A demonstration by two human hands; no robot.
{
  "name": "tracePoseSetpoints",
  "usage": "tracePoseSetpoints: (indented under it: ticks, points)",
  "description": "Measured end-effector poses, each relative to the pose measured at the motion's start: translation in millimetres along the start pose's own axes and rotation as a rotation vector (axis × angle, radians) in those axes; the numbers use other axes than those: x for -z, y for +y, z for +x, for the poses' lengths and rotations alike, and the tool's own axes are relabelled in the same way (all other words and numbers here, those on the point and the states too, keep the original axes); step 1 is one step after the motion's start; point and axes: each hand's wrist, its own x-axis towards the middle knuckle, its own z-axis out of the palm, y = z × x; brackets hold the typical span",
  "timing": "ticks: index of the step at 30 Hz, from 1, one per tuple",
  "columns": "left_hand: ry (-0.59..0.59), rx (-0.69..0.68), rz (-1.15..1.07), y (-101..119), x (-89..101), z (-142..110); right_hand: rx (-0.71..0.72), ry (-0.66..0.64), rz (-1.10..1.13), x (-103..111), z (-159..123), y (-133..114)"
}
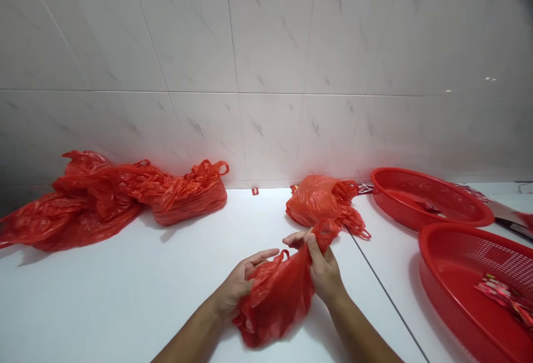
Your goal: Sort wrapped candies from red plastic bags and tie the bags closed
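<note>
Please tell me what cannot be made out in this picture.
All in the head view:
- Contents of the held bag: hidden by its crumpled red plastic.
- Some fingertips of the left hand: behind that bag.
- Print on the small packet by the wall: too small.
- Items in the far basket: too small to identify.
- Rest of the near basket: cut off by the right and bottom edges.

I see two red baskets (441,291) on the right and a small red packet (255,191) near the tiled wall (266,46).
</note>
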Motion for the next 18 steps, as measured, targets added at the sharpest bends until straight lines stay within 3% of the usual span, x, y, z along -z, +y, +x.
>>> tracePoseSetpoints:
  ticks: [3, 5, 8, 11, 15, 18]
  points:
    - [-0.003, 0.007, 0.035, 10.6, -5.0, -2.3, 0.072, -0.029, 0.117, -18.1, 11.3, -25.6]
    - [0.078, -0.064, -0.024, 15.6, -2.2, -4.1, 0.074, -0.052, 0.238, -28.6, 17.5, -35.2]
    - [0.219, -0.207, -0.180, 19.6, 7.6, -6.1, -0.088, -0.117, 0.356, -33.5, 19.6, -25.9]
    - [0.213, -0.238, -0.254, 24.1, 16.4, -7.5, -0.160, -0.278, 0.147, -29.0, 10.9, 1.6]
    - [0.164, -0.237, -0.202, 30.8, 21.8, -8.2, -0.068, -0.496, -0.259, -23.9, -3.7, 24.0]
    - [0.144, -0.249, -0.046, 29.9, 22.4, -6.0, -0.120, -0.490, -0.208, -23.5, -6.4, 26.9]
